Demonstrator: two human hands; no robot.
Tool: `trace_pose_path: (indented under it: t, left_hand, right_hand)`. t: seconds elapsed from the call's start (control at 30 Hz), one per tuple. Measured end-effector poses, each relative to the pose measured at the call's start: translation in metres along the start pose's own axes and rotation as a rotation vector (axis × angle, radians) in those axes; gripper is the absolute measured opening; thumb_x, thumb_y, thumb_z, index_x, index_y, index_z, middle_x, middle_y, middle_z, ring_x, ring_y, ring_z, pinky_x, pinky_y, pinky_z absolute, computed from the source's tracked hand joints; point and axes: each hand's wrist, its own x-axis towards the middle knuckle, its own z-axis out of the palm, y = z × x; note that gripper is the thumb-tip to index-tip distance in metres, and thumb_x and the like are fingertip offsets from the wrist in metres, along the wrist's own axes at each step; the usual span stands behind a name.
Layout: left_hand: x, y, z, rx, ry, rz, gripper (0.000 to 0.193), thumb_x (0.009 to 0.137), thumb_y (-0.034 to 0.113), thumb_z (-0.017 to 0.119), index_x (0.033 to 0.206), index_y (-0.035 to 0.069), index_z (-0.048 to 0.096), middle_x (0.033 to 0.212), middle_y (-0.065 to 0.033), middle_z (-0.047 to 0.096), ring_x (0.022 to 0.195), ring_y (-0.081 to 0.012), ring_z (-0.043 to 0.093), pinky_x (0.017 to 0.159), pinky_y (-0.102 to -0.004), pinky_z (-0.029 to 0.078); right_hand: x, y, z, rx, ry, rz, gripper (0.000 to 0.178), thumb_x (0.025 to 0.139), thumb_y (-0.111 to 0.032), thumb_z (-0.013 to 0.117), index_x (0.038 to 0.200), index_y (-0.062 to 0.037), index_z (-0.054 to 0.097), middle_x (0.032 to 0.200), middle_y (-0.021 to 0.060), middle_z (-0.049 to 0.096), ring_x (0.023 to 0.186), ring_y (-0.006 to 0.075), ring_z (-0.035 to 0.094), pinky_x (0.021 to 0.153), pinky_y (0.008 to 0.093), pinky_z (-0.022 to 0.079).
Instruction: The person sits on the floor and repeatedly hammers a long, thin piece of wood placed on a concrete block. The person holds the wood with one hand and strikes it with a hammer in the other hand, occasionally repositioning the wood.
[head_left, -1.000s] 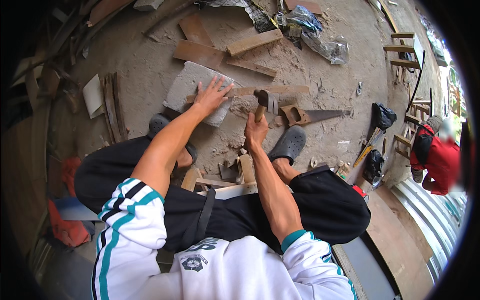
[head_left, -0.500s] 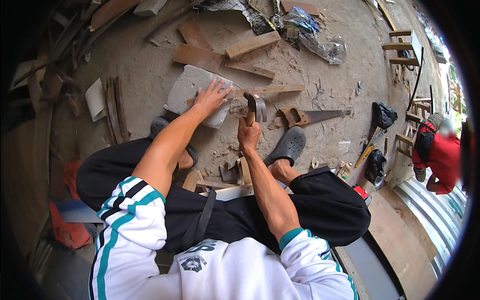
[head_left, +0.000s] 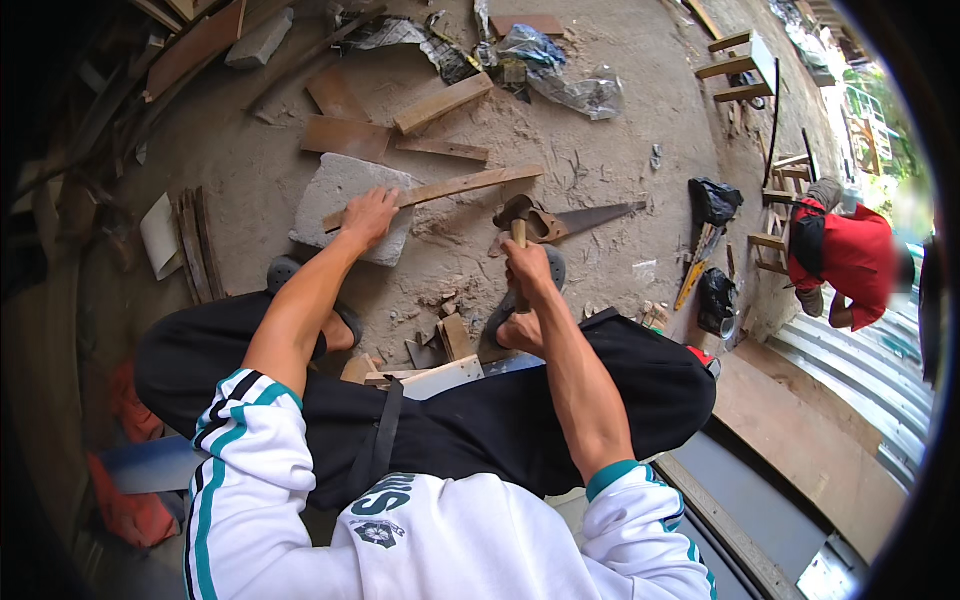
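My left hand point(head_left: 370, 216) is closed around a thin wooden strip point(head_left: 470, 185), near its left end, where it lies across a pale concrete block point(head_left: 340, 185). The strip's other end reaches out to the right, past the block. My right hand point(head_left: 527, 262) grips a hammer point(head_left: 519, 232) by its wooden handle. The hammer's dark head is raised and hides part of a handsaw's handle. That handsaw point(head_left: 590, 219) lies on the ground beyond, its blade toward the right.
Loose boards point(head_left: 345, 138) and crumpled plastic point(head_left: 590, 95) lie on the dirt floor ahead. Wood offcuts point(head_left: 455, 338) sit between my feet. To the right are black bags point(head_left: 716, 200), a small wooden stool point(head_left: 745, 65) and a bent-over person in red point(head_left: 850, 260).
My left hand has gone from spread fingers to a closed grip on the strip. The strip's right end has tilted up slightly. My right hand has shifted the hammer, turning its head.
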Motion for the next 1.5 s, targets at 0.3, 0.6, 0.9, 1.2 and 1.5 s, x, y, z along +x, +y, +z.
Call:
trace_pose_path:
  t: [0.3, 0.6, 0.9, 1.2, 1.5]
  left_hand:
    - [-0.040, -0.003, -0.045, -0.413, -0.059, -0.035, 0.044, 0.099, 0.035, 0.038, 0.099, -0.001, 0.063, 0.087, -0.0251, 0.065, 0.086, -0.0456, 0.062, 0.081, -0.0516, 0.048]
    - [-0.064, 0.051, -0.165, -1.069, 0.060, -0.191, 0.051, 0.102, 0.047, 0.041, 0.093, 0.001, 0.061, 0.061, -0.0079, 0.058, 0.054, -0.0171, 0.060, 0.051, -0.0338, 0.049]
    - [-0.110, 0.086, -0.275, -0.734, 0.123, 0.173, 0.041, 0.104, 0.036, 0.041, 0.099, 0.000, 0.060, 0.075, -0.0121, 0.058, 0.066, -0.0215, 0.059, 0.065, -0.0346, 0.048]
    - [-0.125, 0.066, -0.284, -0.548, 0.224, 0.336, 0.031, 0.101, 0.026, 0.051, 0.110, 0.000, 0.064, 0.100, -0.0199, 0.067, 0.094, -0.0370, 0.064, 0.081, -0.0415, 0.049]
    - [-0.126, 0.070, -0.278, -0.593, 0.213, 0.325, 0.032, 0.103, 0.027, 0.048, 0.112, 0.000, 0.062, 0.085, -0.0112, 0.062, 0.073, -0.0193, 0.061, 0.070, -0.0338, 0.048]
  right_hand:
    - [-0.056, -0.032, -0.049, 0.010, -0.097, -0.086, 0.030, 0.090, -0.030, 0.065, 0.080, -0.0041, 0.055, 0.059, 0.0046, 0.053, 0.046, 0.0169, 0.052, 0.042, 0.0344, 0.041]
    - [-0.196, -0.128, -0.086, -0.590, -0.399, -0.302, 0.051, 0.097, -0.054, 0.054, 0.090, -0.0047, 0.061, 0.057, 0.0001, 0.052, 0.047, 0.0124, 0.053, 0.046, 0.0320, 0.042]
    - [-0.244, -0.155, -0.083, -0.674, -0.719, -0.387, 0.057, 0.095, -0.061, 0.053, 0.095, -0.0058, 0.066, 0.060, 0.0007, 0.057, 0.049, 0.0114, 0.056, 0.048, 0.0307, 0.044]
    - [-0.254, -0.180, -0.085, -0.875, -0.795, -0.496, 0.060, 0.094, -0.064, 0.052, 0.099, -0.0059, 0.068, 0.058, 0.0004, 0.057, 0.049, 0.0115, 0.058, 0.049, 0.0303, 0.046]
    - [-0.244, -0.177, -0.081, -0.800, -0.785, -0.455, 0.060, 0.094, -0.063, 0.054, 0.105, -0.0047, 0.066, 0.062, -0.0003, 0.058, 0.052, 0.0104, 0.057, 0.051, 0.0299, 0.046]
